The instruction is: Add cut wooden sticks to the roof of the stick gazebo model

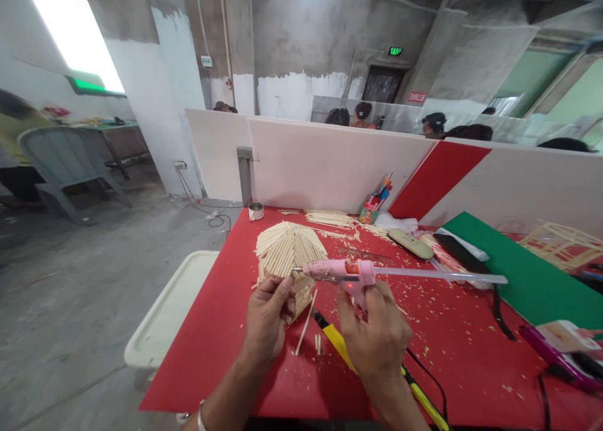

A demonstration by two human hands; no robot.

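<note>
My right hand (379,330) is wrapped round the handle of a pink hot glue gun (333,271), a finger near its trigger. A long clear glue stick (438,275) juts out of the gun's back. The gun's metal nozzle points left, just above the fingertips of my left hand (268,318). Those fingers are pinched together, and whatever they hold is too small or hidden to make out. Behind them stands a little house-like model (288,245) with a roof of pale wooden sticks, partly covered by my hands. A loose stick (307,323) and short cut pieces lie nearby.
A yellow-and-black cutter (340,346) lies under my right forearm on the red tabletop (211,355). Farther back are loose sticks (330,218), a pen cup (369,212), a tape roll (255,211) and a beige case (411,244). A white partition (330,161) rises behind; people sit beyond it.
</note>
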